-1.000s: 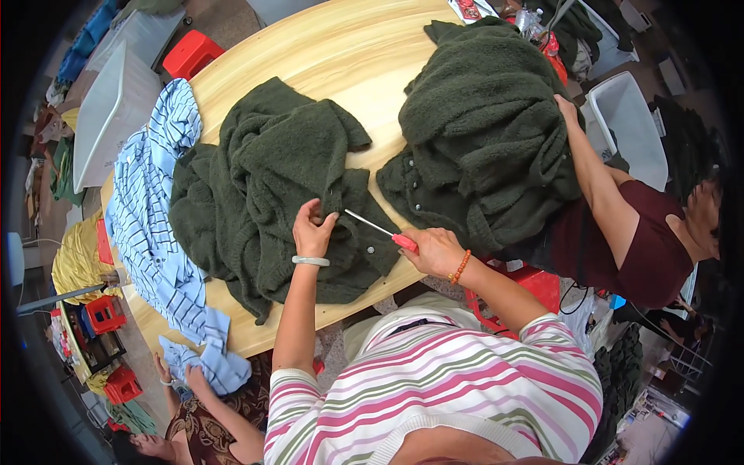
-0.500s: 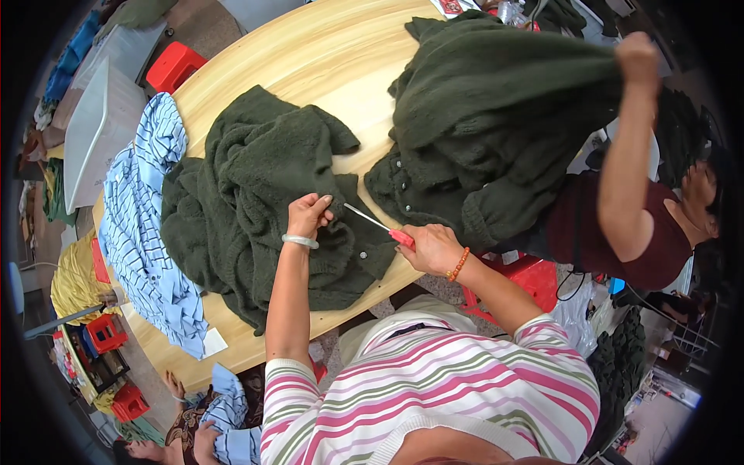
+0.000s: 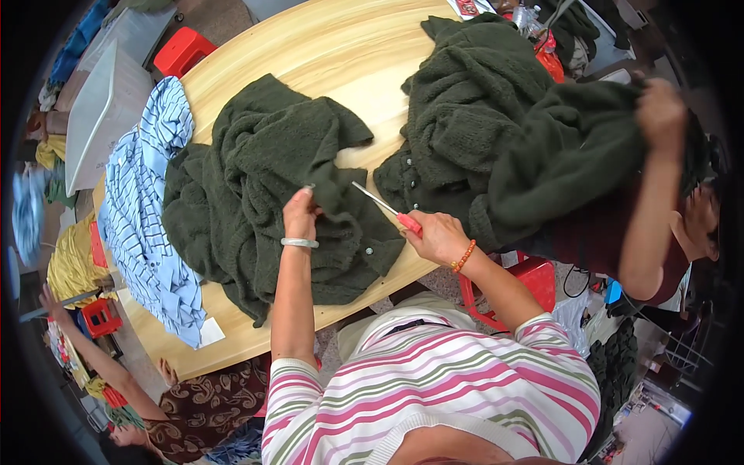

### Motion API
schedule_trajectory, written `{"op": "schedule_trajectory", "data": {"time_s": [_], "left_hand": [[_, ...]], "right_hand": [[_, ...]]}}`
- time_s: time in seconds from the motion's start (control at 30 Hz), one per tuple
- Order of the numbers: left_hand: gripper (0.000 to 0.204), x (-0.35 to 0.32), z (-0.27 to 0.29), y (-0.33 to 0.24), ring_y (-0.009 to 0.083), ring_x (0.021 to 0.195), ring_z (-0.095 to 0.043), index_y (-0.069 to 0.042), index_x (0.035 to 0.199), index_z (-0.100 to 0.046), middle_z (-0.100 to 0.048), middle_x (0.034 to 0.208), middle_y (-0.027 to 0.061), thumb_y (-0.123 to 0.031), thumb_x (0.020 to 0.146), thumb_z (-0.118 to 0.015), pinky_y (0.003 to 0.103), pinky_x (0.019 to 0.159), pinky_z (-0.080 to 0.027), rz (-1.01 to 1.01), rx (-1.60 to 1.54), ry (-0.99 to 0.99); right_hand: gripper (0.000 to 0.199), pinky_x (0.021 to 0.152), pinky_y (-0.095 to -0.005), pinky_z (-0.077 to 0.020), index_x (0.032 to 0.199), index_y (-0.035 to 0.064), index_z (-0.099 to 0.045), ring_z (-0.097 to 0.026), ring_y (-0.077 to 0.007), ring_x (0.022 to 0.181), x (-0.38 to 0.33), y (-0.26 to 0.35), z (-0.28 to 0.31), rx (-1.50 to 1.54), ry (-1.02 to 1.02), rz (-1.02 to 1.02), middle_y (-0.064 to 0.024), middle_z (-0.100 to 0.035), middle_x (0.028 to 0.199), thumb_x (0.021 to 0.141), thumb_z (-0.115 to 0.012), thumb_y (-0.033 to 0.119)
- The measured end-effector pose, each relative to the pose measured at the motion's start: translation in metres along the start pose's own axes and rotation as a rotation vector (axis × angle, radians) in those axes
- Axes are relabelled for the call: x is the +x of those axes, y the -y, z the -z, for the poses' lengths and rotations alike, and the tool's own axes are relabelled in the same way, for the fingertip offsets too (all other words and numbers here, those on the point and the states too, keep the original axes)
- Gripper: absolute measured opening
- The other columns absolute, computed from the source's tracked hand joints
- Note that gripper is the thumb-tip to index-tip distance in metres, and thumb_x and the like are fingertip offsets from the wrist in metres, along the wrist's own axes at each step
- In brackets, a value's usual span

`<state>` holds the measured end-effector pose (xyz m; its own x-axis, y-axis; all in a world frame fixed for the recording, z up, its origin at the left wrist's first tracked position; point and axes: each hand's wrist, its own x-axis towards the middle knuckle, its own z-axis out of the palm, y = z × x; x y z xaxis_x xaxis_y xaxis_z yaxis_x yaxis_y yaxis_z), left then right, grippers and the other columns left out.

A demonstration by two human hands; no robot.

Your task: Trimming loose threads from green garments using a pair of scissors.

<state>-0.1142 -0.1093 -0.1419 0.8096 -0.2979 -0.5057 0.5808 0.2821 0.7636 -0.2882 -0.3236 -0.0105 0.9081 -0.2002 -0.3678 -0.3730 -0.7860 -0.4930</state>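
Note:
A dark green fuzzy knit garment lies rumpled in front of me, with a shiny button near its lower right edge. My left hand pinches the garment, thumb and fingers closed; a tiny pale spot shows at the fingertips, too small to name. In my right hand is a red-handled tool with a long slim metal blade. The blade points up and left, over the garment's right part, its tip apart from my left fingers.
On the wooden table a blue striped shirt lies left. Another dark green garment is at right, handled by a co-worker. A second co-worker sits lower left. Red stools and a white bin stand around.
My left hand has risen slightly at the garment; the tool has shifted a little up. The right co-worker's garment has dropped lower. At lower left, an arm stretches out and a blue cloth flies off.

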Motion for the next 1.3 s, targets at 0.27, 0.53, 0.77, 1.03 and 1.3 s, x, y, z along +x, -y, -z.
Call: {"op": "schedule_trajectory", "data": {"time_s": [0.27,0.53,0.77,1.03,1.3], "left_hand": [[0.016,-0.010,0.029,-0.017,0.0173,0.087,-0.059,-0.008,0.102,-0.058,-0.063,0.097,0.0031,-0.018,0.091,-0.054,0.034,0.078,-0.048,-0.048,-0.219,0.003],[0.005,-0.021,0.009,-0.008,0.0099,0.073,-0.060,-0.007,0.092,-0.062,-0.065,0.084,-0.0012,-0.010,0.087,-0.061,0.025,0.065,-0.047,-0.131,-0.132,0.056],[0.015,-0.022,0.001,-0.006,0.0098,0.077,-0.057,-0.011,0.101,-0.057,-0.062,0.090,-0.0021,-0.019,0.088,-0.061,0.025,0.060,-0.043,-0.059,-0.321,-0.111],[0.018,-0.035,0.026,0.032,0.0075,0.068,-0.059,-0.007,0.096,-0.059,-0.064,0.085,-0.0017,-0.008,0.080,-0.068,0.020,0.052,-0.042,-0.051,0.041,-0.118],[0.015,-0.040,0.017,0.041,0.0116,0.075,-0.060,0.000,0.095,-0.061,-0.064,0.088,0.0033,-0.003,0.081,-0.066,0.025,0.065,-0.048,-0.116,-0.068,-0.203]], "right_hand": [[0.024,0.070,-0.0492,-0.0468,0.098,0.0109,-0.057,-0.061,-0.0394,0.079,0.000,-0.005,-0.008,0.038,0.036,0.017,-0.0193,-0.063,0.079,0.082,-0.059,0.029],[0.028,0.072,-0.0473,-0.0474,0.102,0.0118,-0.059,-0.061,-0.0383,0.079,0.007,0.016,-0.007,-0.006,0.083,0.121,-0.0177,-0.064,0.079,0.081,-0.061,0.031],[0.028,0.072,-0.0481,-0.0465,0.100,0.0106,-0.060,-0.061,-0.0383,0.078,0.010,0.022,-0.004,-0.050,0.147,0.164,-0.0183,-0.063,0.078,0.082,-0.061,0.032],[0.024,0.069,-0.0472,-0.0473,0.096,0.0090,-0.059,-0.061,-0.0384,0.077,0.002,0.007,-0.009,0.010,0.115,0.138,-0.0186,-0.063,0.076,0.081,-0.061,0.029],[0.025,0.074,-0.0451,-0.0472,0.094,0.0087,-0.062,-0.062,-0.0356,0.083,-0.011,0.018,-0.003,-0.139,0.401,0.197,-0.0166,-0.065,0.081,0.081,-0.060,0.030]]}}
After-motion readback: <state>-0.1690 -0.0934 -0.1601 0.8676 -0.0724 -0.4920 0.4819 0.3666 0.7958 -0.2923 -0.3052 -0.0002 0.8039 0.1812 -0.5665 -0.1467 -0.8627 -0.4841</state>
